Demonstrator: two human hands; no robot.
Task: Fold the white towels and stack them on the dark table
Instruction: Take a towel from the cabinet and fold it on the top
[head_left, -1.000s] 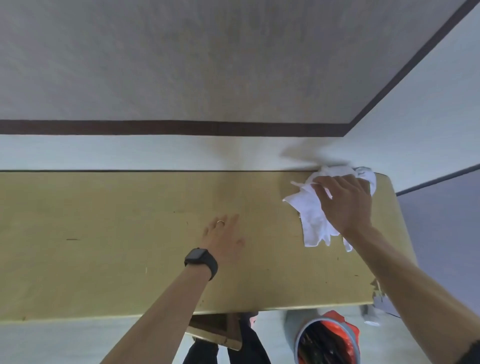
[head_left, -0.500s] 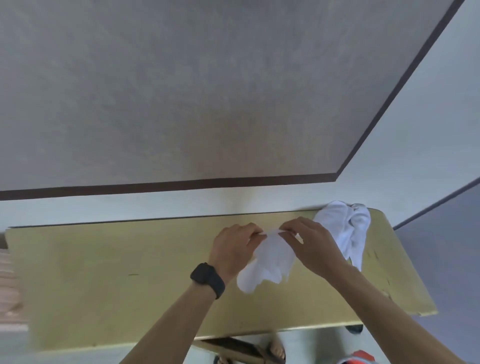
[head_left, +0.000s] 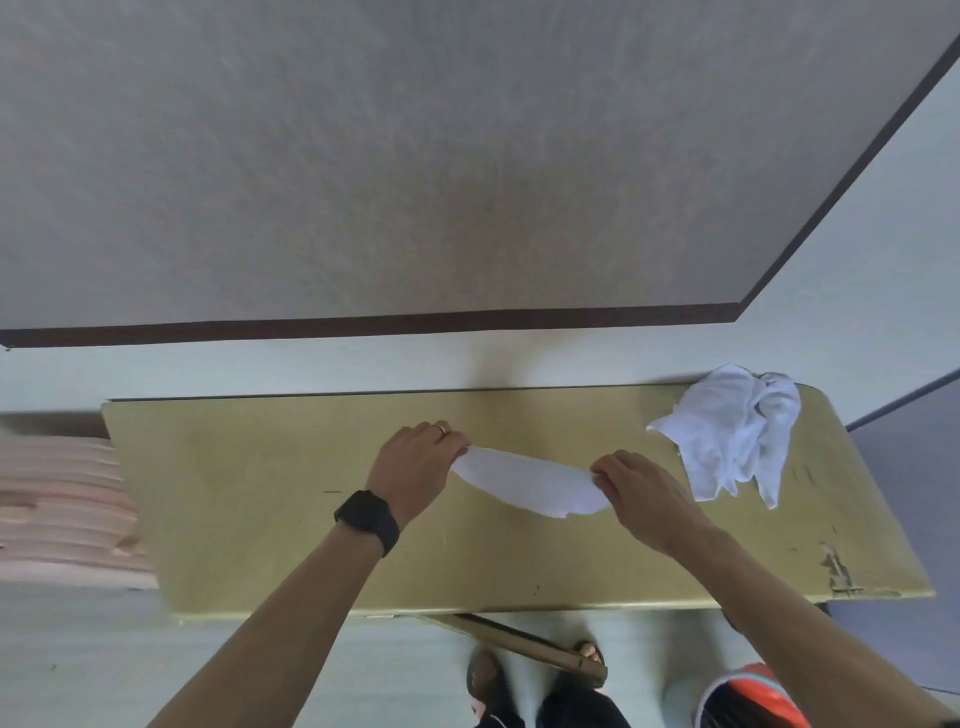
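A white towel (head_left: 530, 483) is stretched out above the yellowish wooden table (head_left: 270, 509), near its middle. My left hand (head_left: 415, 467) pinches the towel's left corner, and my right hand (head_left: 639, 488) pinches its right corner. The cloth sags in a curve between them. A crumpled heap of white towels (head_left: 732, 431) lies at the table's far right corner, apart from both hands. A black watch sits on my left wrist. No dark table is in view.
A stack of pale pink boards (head_left: 57, 514) stands left of the table. Below the table's front edge are my feet (head_left: 488, 680), a wooden bar (head_left: 524, 644) and a red-rimmed bin (head_left: 748, 701). Walls close in behind and to the right.
My right hand drew one towel off the heap toward the middle. My left hand came off the table and took its other corner. Both hands have since spread apart, stretching the towel.
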